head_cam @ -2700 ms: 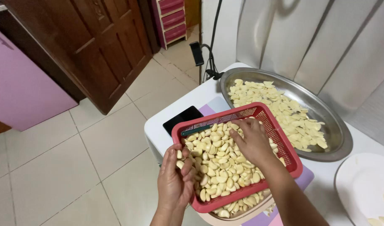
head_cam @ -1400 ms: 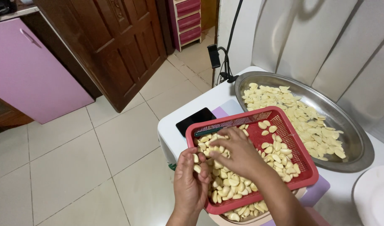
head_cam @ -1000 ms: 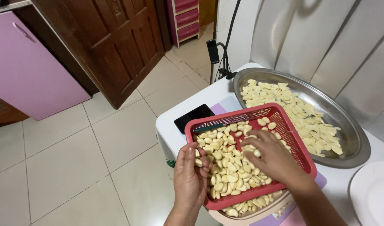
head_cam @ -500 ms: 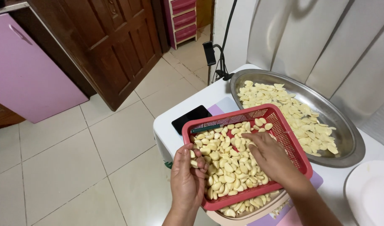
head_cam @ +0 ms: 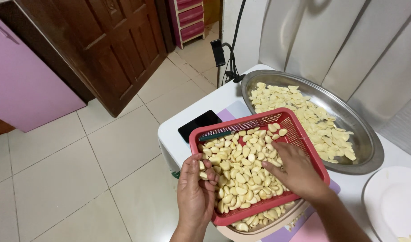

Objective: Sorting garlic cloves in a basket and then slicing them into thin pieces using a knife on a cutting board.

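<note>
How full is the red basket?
Mostly full: pale peeled cloves cover the red basket floor except bare mesh at its far corner.

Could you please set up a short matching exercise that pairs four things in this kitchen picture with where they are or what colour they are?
Things:
1. red basket
2. steel tray
3. black phone
4. white plate

Descriptions:
A. lies flat, beside the basket's far corner
B. gripped at its near edge by the left hand
C. at the right edge
D. round, holds pale slices

Pairs: 1-B, 2-D, 3-A, 4-C
</note>
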